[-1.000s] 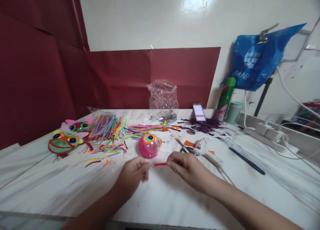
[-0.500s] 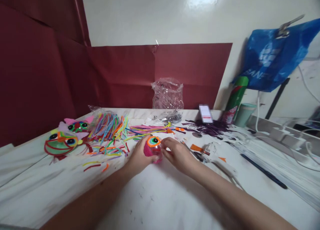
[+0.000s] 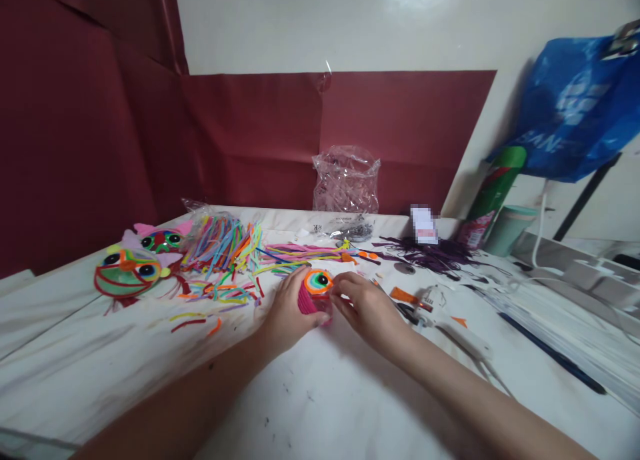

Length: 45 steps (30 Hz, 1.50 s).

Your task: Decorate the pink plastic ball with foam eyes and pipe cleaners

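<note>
My left hand (image 3: 290, 313) is wrapped round a small pink craft figure (image 3: 307, 301), its thumb along the lower edge. On the figure's upper part sits a round eye (image 3: 320, 281) with orange, white and green rings and a black centre. Part of its body looks clear, like plastic. At the figure's right side my right hand (image 3: 367, 307) is closed in a pinch, fingertips by the eye; whatever is between them is hidden. Just right of that hand lie a white corded tool like a glue gun (image 3: 463, 340) and dark scissor handles (image 3: 407, 312).
Two finished-looking pipe-cleaner masks (image 3: 127, 277) lie at the left. Bundled colourful pipe cleaners (image 3: 217, 247) and cut pieces (image 3: 220, 292) spread beside them. Purple strands (image 3: 433, 255), a phone (image 3: 424, 225), a green can (image 3: 495, 190), a cup (image 3: 511, 230) and a dark pen-like stick (image 3: 553, 353) stand or lie rightward.
The view has shifted a little, so the whole scene sits differently in the picture. Both hands stay at the pink figure, the right still pinching at its side.
</note>
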Tool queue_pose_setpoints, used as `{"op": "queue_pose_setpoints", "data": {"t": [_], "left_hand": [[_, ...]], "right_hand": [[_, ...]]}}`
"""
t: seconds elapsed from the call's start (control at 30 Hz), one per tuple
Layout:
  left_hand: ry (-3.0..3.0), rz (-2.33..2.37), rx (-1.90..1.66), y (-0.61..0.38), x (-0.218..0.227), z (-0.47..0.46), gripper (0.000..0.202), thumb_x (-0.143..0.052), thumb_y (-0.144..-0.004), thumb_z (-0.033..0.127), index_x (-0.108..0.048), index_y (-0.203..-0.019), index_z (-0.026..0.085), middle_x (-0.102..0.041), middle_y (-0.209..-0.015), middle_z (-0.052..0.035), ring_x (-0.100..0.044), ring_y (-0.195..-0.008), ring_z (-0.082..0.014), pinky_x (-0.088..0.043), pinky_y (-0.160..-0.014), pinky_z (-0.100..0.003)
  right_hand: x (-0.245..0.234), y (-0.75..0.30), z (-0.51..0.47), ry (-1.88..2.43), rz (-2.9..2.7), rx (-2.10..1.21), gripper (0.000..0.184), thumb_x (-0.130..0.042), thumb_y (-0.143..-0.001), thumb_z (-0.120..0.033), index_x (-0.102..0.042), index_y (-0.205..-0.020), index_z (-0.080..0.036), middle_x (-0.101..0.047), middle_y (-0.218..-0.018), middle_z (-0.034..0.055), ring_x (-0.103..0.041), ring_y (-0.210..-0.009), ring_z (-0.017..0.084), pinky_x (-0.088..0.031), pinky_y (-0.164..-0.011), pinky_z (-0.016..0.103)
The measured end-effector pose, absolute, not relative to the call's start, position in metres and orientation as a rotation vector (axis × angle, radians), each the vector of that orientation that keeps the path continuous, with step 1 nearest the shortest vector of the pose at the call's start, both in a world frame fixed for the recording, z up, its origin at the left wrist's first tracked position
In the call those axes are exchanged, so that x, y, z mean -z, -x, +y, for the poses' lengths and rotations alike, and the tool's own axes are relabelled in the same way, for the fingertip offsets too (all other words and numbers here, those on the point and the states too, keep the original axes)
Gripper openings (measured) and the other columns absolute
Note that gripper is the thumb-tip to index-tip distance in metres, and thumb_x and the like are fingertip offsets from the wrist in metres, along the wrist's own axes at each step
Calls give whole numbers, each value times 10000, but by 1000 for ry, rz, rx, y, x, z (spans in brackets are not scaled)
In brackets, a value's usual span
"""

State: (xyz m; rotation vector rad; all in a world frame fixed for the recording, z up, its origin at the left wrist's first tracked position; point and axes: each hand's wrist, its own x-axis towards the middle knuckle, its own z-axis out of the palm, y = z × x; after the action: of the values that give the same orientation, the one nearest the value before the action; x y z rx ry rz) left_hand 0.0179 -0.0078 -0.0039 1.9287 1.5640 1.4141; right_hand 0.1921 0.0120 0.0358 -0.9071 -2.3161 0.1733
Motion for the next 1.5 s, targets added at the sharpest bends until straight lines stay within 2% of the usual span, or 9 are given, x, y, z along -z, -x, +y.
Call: {"op": "queue_pose_setpoints", "data": {"t": [0.33,0.47,0.67,0.8,1.0,1.2,1.33,1.5], "left_hand": [[-2001,1672,-1390,-19,8,-8,791,-764,-566,129,-454,-1288,214,-492,-1355,-109,-406,-1290,-301,-320,-1081,-475],[-2052,1626,-1410,-17,9,-7,703,-756,-624,203,-475,-1268,210,-500,-1350,-118,-420,-1284,-302,-332,-1074,-475],[-2103,1591,-1369,-12,6,-11,564,-585,-791,292,-459,-1323,154,-478,-1392,-155,-387,-1325,-304,-289,-1109,-483],[-2120,1577,-1316,-9,3,-13,588,-548,-801,296,-445,-1353,122,-449,-1424,-169,-366,-1347,-301,-270,-1128,-470],[-2128,1535,-1308,-5,6,-11,522,-445,-879,343,-444,-1368,159,-443,-1443,-134,-354,-1360,-280,-255,-1137,-470],[-2158,1557,-1286,-6,5,-10,524,-468,-877,362,-450,-1364,172,-452,-1437,-129,-359,-1356,-276,-265,-1134,-466],[-2165,1583,-1262,-6,3,-11,528,-453,-887,375,-451,-1360,141,-452,-1432,-150,-365,-1351,-282,-272,-1130,-466],[-2175,1575,-1267,-6,2,-11,513,-452,-889,369,-461,-1352,150,-469,-1417,-138,-380,-1339,-278,-278,-1129,-447]], "right_hand": [[-27,-188,9,922,-2263,-102,164,-508,-882,-130,-598,-756,-181,-630,-942,84,-602,-833,197,-470,-683,293],[-25,-188,10,893,-2241,-96,144,-515,-870,-129,-589,-760,-184,-631,-955,88,-598,-849,203,-480,-705,307],[-24,-188,9,880,-2225,-98,164,-510,-863,-133,-571,-723,-192,-631,-949,87,-603,-834,196,-493,-710,311],[-23,-188,8,904,-2222,-80,152,-511,-866,-136,-578,-741,-192,-630,-961,86,-608,-846,194,-494,-724,310],[-23,-188,6,926,-2230,-79,129,-514,-874,-150,-598,-785,-193,-634,-968,85,-618,-857,201,-497,-711,307],[-24,-188,6,930,-2227,-66,134,-511,-873,-147,-595,-780,-194,-636,-959,87,-615,-850,205,-496,-698,311],[-22,-187,7,922,-2221,-60,134,-511,-877,-148,-593,-781,-193,-633,-955,85,-613,-844,204,-492,-688,306],[-20,-187,8,917,-2211,-83,114,-510,-875,-144,-582,-797,-184,-623,-952,93,-606,-853,207,-493,-730,324]]}}
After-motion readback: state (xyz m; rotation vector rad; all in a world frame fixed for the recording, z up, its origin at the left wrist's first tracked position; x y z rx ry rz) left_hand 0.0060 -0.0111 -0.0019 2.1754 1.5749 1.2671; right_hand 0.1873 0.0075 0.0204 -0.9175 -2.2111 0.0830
